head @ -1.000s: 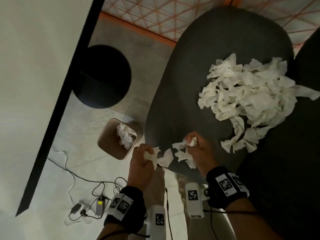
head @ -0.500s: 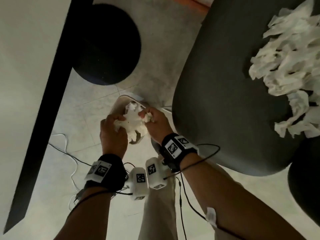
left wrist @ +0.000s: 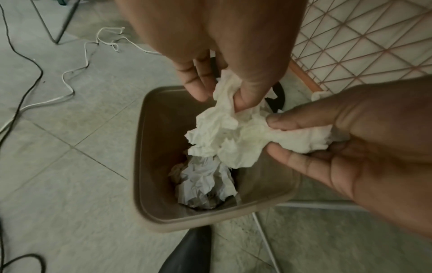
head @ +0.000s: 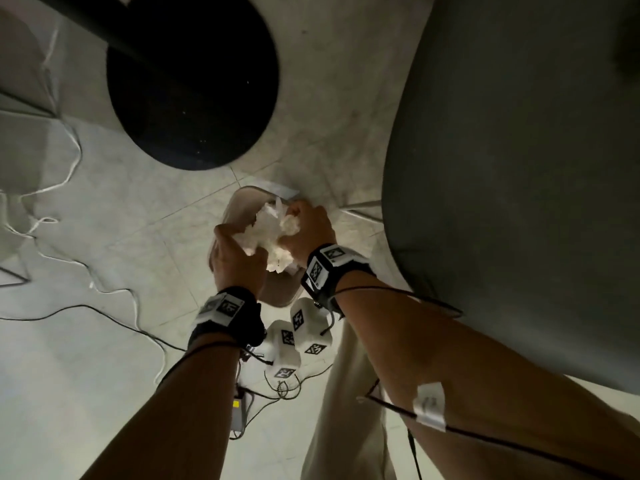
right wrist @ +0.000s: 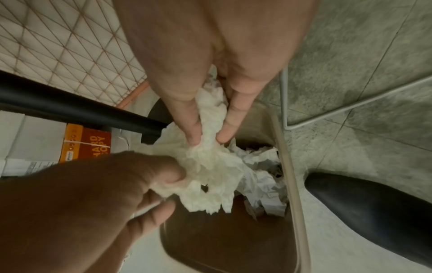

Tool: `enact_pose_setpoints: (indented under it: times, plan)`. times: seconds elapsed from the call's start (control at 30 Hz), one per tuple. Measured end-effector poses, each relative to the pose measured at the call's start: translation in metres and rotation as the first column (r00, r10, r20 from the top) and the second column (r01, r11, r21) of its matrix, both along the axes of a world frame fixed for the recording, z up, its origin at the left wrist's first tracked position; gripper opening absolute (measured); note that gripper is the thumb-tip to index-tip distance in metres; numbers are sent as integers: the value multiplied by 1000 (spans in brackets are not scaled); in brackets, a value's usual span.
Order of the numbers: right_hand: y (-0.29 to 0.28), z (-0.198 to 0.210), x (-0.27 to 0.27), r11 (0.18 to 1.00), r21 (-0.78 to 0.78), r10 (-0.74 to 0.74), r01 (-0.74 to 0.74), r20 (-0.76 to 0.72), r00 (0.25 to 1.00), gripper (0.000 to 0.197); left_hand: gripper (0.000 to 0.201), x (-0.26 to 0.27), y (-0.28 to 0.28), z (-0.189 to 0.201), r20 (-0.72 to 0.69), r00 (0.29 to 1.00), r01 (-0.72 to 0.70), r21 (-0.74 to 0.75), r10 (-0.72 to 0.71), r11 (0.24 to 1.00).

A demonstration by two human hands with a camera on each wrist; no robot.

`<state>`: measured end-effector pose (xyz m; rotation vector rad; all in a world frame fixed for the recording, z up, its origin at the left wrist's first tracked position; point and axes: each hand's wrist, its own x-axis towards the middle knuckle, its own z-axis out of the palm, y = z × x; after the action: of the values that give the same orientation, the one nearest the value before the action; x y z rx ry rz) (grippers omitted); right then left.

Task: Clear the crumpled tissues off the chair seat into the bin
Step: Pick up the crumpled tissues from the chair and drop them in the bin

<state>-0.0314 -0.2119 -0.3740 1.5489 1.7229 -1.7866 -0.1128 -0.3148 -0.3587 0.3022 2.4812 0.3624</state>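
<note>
Both hands hold one bunch of crumpled white tissues (head: 266, 233) over the tan bin (head: 281, 295) on the floor. My left hand (head: 228, 239) pinches the bunch's left side, which shows from the left wrist (left wrist: 224, 96). My right hand (head: 294, 218) grips the right side, its fingers (right wrist: 194, 133) closed on the tissue (right wrist: 210, 166). More crumpled tissues (left wrist: 205, 184) lie at the bottom of the bin (left wrist: 149, 147). The dark chair seat (head: 519, 202) fills the right of the head view; no tissues on it are in view.
A black round base (head: 194, 81) stands on the tiled floor behind the bin. Cables (head: 104, 306) trail across the floor at left. The chair's metal leg (right wrist: 284, 92) runs beside the bin. A black shoe (right wrist: 362, 199) is near the bin; an orange box (right wrist: 86, 146) sits beyond.
Both hands carried the tissue bunch from the chair seat's front edge leftward and down to above the bin. The pile on the seat has left the head view.
</note>
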Motion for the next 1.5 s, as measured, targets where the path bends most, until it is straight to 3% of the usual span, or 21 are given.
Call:
enact_pose_setpoints:
  times: [0.13,0.3,0.43,0.53,0.67,0.77,0.9,0.97,1.03,1.13,1.27,1.4,1.5]
  plan:
    - [-17,-12,-6,999,-1,52,-52,-69,996,43,67,-14,0,-18,181,980,113,-158,-84,981]
    - [-16,10,19,970,-170,151,-171,-123,981,56,43,-21,2,4,150,975,191,-167,-166,967]
    - [-17,40,55,964,-195,161,-181,-115,980,49,38,-10,5,41,144,979,159,-80,-147,984]
    - [-21,73,90,959,-187,193,-214,-121,974,43,30,14,22,80,106,987,111,95,-121,989]
    - [-20,133,141,967,-238,50,-91,-173,984,34,23,63,58,141,94,975,167,291,-202,942]
    - [-12,186,172,968,-172,-221,184,-223,950,28,15,98,88,173,49,919,342,397,-392,852]
    - [20,228,203,860,-59,-503,507,-267,822,29,19,138,142,204,155,868,336,517,-472,787]
    - [48,241,224,801,-3,-574,599,-289,766,28,16,157,172,211,98,829,421,539,-551,729]
    - [79,247,248,768,155,-559,621,-310,769,29,18,172,202,212,22,779,510,559,-627,653]
    - [122,239,277,679,314,-599,664,-285,748,35,22,190,246,211,-77,669,660,517,-739,545]
    - [175,217,296,602,476,-634,641,-202,746,26,34,203,296,205,-96,600,767,349,-794,538]
    - [214,204,293,650,596,-537,472,-80,840,38,46,206,327,189,16,517,849,111,-856,516]
    - [238,196,287,772,556,-393,307,40,919,42,49,206,336,181,94,461,885,31,-882,465]
